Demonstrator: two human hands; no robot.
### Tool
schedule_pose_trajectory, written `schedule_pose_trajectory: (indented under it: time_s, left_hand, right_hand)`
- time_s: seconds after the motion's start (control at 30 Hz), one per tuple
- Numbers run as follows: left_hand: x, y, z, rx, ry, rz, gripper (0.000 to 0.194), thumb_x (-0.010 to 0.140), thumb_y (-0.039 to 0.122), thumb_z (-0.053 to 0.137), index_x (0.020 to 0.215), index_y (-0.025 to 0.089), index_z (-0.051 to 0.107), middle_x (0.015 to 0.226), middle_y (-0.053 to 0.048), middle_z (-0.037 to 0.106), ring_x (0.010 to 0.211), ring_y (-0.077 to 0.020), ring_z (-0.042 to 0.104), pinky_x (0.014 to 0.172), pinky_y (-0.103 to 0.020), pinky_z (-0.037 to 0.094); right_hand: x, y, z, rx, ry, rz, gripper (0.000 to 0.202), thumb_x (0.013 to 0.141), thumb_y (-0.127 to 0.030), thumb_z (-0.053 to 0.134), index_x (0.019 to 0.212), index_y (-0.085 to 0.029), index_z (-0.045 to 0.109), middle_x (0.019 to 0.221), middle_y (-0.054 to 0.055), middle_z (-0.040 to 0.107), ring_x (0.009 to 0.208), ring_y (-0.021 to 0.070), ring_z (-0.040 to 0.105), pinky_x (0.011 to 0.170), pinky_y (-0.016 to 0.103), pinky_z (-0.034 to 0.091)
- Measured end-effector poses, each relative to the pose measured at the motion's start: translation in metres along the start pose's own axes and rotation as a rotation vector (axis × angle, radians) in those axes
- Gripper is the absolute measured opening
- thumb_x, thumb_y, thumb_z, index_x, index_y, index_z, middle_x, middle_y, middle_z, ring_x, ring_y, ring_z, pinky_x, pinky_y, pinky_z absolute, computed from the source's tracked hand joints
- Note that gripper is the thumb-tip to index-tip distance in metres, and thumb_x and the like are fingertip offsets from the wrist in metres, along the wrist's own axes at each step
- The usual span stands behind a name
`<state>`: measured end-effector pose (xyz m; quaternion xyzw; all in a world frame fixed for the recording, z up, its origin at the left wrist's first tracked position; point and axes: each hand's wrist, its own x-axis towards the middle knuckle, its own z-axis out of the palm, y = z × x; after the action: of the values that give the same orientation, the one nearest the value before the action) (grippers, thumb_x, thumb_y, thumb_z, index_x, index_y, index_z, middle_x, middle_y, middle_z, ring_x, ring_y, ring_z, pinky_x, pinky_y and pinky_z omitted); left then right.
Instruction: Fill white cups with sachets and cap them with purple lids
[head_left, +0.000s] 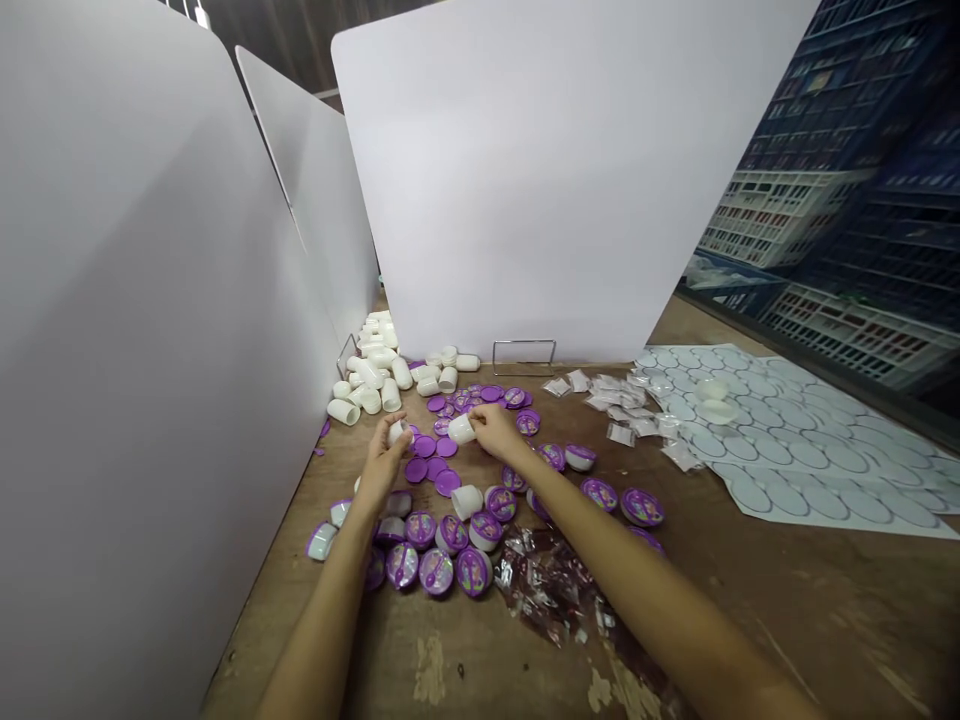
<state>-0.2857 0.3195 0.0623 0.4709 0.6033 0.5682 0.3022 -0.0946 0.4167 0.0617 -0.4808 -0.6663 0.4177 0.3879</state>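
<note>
My left hand (385, 450) is closed around a small white plastic cup (397, 431), partly hidden by the fingers. A second white cup (461, 430) lies tilted in the grip of my right hand (491, 432), its thumb and fingers pinching one end. Below and between the hands lie several flat purple lids (435, 467). Nearer to me, white cups topped with printed purple lids (436, 570) stand in rows. One lidless white cup (466, 501) rests on its side behind those rows.
White cups (375, 375) are heaped along the left partition (225, 250). Small clear packets (619, 400) and sheets printed with ovals (795, 440) lie to the right. Dark reddish wrappers (544, 585) lie under my right forearm. A white board (540, 180) closes off the back; crates (810, 210) stand beyond.
</note>
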Motion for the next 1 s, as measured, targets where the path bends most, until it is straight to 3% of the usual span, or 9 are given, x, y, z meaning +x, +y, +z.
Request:
schedule_pose_trajectory:
  time_s: [0.1,0.17,0.27,0.43,0.57,0.77,0.83,0.9,1.0]
  left_hand:
    - [0.001,0.004,0.011,0.203,0.016,0.161,0.035,0.077,0.037,0.065,0.107,0.019,0.065,0.109,-0.008,0.059,0.104,-0.0228,0.056,0.092,-0.035,0.045]
    - [-0.002,0.010,0.022,0.220,-0.088,0.192,0.033,0.079,0.039,0.064,0.105,0.020,0.067,0.105,-0.008,0.062,0.102,-0.0236,0.058,0.090,-0.036,0.046]
    - [-0.009,0.022,0.036,0.112,-0.218,0.095,0.037,0.080,0.046,0.062,0.103,0.018,0.068,0.084,-0.004,0.065,0.077,-0.0197,0.061,0.069,-0.030,0.050]
    - [-0.015,0.036,0.049,-0.100,-0.180,-0.136,0.041,0.077,0.052,0.061,0.093,0.015,0.065,0.052,0.005,0.051,0.040,-0.0091,0.041,0.039,-0.021,0.032]
    - [-0.017,0.043,0.052,-0.254,-0.147,-0.242,0.041,0.071,0.055,0.065,0.077,0.015,0.060,0.047,0.006,0.048,0.033,-0.0064,0.036,0.032,-0.019,0.026]
    - [-0.021,0.052,0.052,-0.301,-0.192,-0.332,0.046,0.068,0.060,0.067,0.068,0.014,0.058,0.043,0.005,0.047,0.029,-0.0060,0.034,0.028,-0.019,0.018]
    - [-0.022,0.053,0.049,-0.276,-0.182,-0.297,0.046,0.067,0.059,0.068,0.065,0.015,0.056,0.042,0.005,0.047,0.029,-0.0056,0.034,0.028,-0.018,0.020]
    - [-0.020,0.054,0.040,-0.253,-0.123,-0.254,0.044,0.067,0.057,0.069,0.065,0.015,0.055,0.043,0.005,0.046,0.030,-0.0053,0.034,0.029,-0.018,0.022]
    - [-0.015,0.053,0.009,-0.230,0.100,-0.188,0.041,0.066,0.053,0.071,0.072,0.015,0.059,0.044,0.007,0.048,0.033,-0.0057,0.037,0.030,-0.017,0.025]
  right_hand:
    - [-0.009,-0.004,0.011,0.063,-0.045,0.044,0.013,0.067,-0.008,0.050,0.069,-0.018,0.058,0.050,-0.003,0.058,0.043,0.0123,0.048,0.046,0.022,0.033]
    - [-0.016,-0.008,0.019,0.109,-0.081,0.077,0.016,0.070,-0.009,0.046,0.078,-0.018,0.057,0.050,-0.003,0.059,0.035,0.0108,0.044,0.040,0.021,0.031]
    - [-0.024,-0.014,0.026,0.150,-0.112,0.079,0.014,0.071,-0.012,0.045,0.077,-0.018,0.056,0.047,-0.004,0.056,0.032,0.0100,0.040,0.038,0.021,0.030]
    - [-0.031,-0.022,0.027,0.142,0.030,-0.046,0.005,0.075,-0.020,0.048,0.070,-0.021,0.049,0.056,-0.004,0.054,0.053,0.0128,0.051,0.052,0.022,0.036]
    - [-0.037,-0.021,0.027,0.139,0.223,-0.258,0.010,0.081,-0.026,0.044,0.074,-0.021,0.049,0.063,-0.001,0.055,0.061,0.0150,0.052,0.058,0.025,0.037]
    - [-0.045,-0.022,0.034,0.120,0.330,-0.405,0.014,0.083,-0.025,0.041,0.077,-0.021,0.053,0.068,0.000,0.058,0.064,0.0155,0.054,0.062,0.026,0.039]
    - [-0.043,-0.024,0.036,0.158,0.311,-0.342,0.013,0.082,-0.024,0.040,0.079,-0.020,0.053,0.067,0.000,0.058,0.061,0.0152,0.054,0.059,0.025,0.039]
    - [-0.034,-0.023,0.032,0.127,0.226,-0.182,0.014,0.079,-0.022,0.040,0.083,-0.019,0.053,0.068,0.001,0.058,0.059,0.0146,0.054,0.055,0.024,0.039]
    - [-0.018,-0.015,0.013,-0.059,0.073,0.040,0.020,0.075,-0.019,0.041,0.088,-0.017,0.057,0.068,0.002,0.060,0.054,0.0149,0.053,0.053,0.024,0.039]
